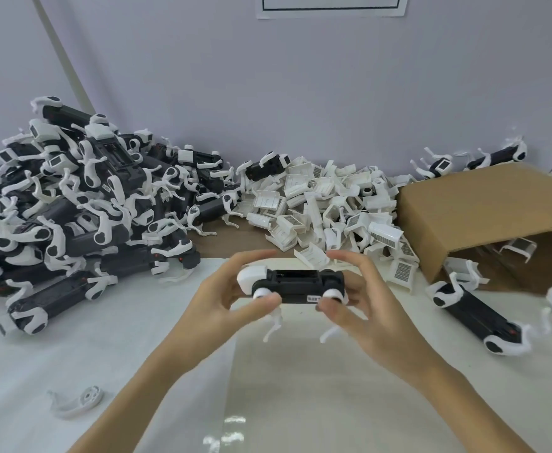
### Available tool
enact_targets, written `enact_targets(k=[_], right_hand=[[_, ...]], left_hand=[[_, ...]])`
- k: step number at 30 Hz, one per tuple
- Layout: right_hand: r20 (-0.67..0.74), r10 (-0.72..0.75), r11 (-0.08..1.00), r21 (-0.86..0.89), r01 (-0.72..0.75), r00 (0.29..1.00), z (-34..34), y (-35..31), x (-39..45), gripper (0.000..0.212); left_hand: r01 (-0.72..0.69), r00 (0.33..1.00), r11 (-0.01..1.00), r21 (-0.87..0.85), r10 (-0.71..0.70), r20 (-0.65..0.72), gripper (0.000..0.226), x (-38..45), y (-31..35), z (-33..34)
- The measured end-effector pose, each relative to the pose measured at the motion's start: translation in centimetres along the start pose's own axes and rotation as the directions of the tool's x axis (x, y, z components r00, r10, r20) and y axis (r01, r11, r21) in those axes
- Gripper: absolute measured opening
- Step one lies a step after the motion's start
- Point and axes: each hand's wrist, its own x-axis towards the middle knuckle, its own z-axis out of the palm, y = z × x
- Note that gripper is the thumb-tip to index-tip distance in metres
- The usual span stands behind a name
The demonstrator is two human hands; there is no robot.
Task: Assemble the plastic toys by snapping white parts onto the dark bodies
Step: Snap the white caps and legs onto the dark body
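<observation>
I hold one dark toy body [295, 286] level above the table's middle. It has a white head piece at its left end and white legs hanging below it. My left hand [225, 299] grips the left end, thumb against a white leg joint. My right hand [359, 299] grips the right end, thumb on the other white joint. Just behind my hands lies a heap of loose white covers [330, 204].
A big pile of dark toys with white legs [81, 204] fills the left. An open cardboard box [490, 217] lies on its side at right, more toys [474, 315] beside it. One loose white leg [78, 400] lies at front left.
</observation>
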Motion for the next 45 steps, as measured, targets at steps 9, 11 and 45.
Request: enact_targets(k=[9,11,45], right_hand=[[0.019,0.24,0.958,0.158,-0.24,0.971,0.8,-0.6,0.3,0.077],[0.017,0.262,0.955,0.139,-0.262,0.965,0.8,-0.6,0.3,0.076],[-0.154,0.423,0.808,0.51,-0.295,0.893,2.7,1.8,0.5,0.037]], left_hand=[[0.286,0.945,0.85,-0.441,-0.326,-0.015,0.054,0.3,-0.8,3.2],[0.301,0.941,0.874,-0.383,-0.336,-0.028,0.058,0.4,-0.8,2.9],[0.069,0.978,0.987,-0.145,-0.096,-0.187,0.041,-0.8,1.6,5.1]])
